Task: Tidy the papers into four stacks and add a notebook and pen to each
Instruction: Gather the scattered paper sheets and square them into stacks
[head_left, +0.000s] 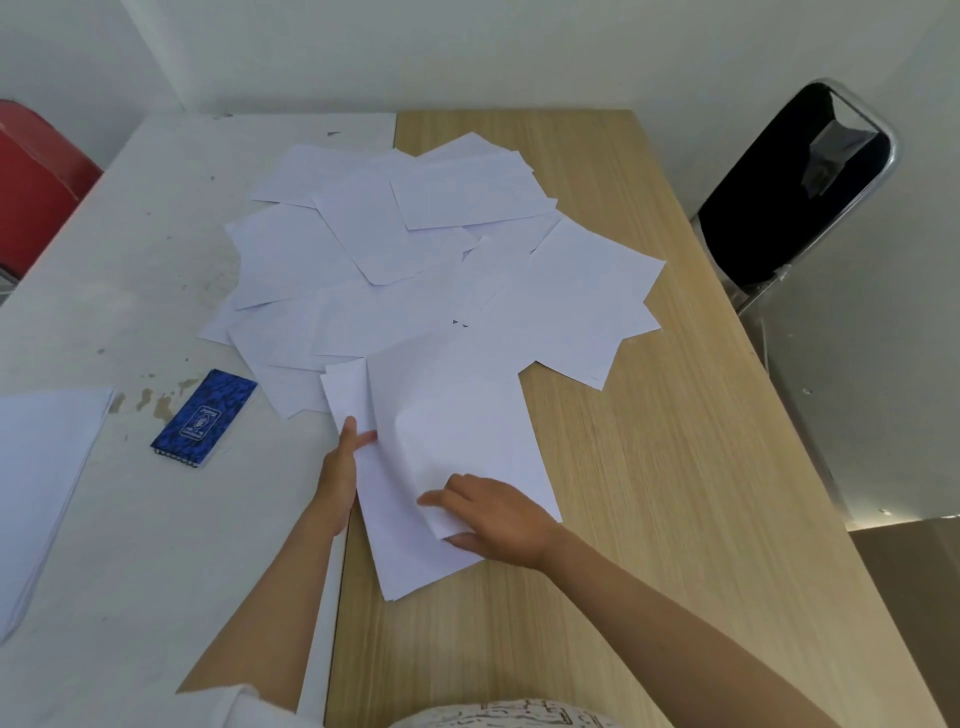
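Several loose white sheets (415, 249) lie fanned out and overlapping across the middle of the two tables. A small pile of sheets (452, 441) lies nearest me, its top sheet slightly lifted. My left hand (340, 478) holds the pile's left edge, thumb on top. My right hand (498, 514) pinches the curled lower right corner of the top sheet. A blue patterned notebook (203, 419) lies flat on the white table, left of the pile. A neat stack of paper (41, 467) sits at the far left edge. No pen is visible.
A stained white table (130, 519) abuts a wood-grain table (675, 493). A red chair (36, 187) stands at the back left and a black metal-framed chair (789, 197) at the back right. White walls lie behind.
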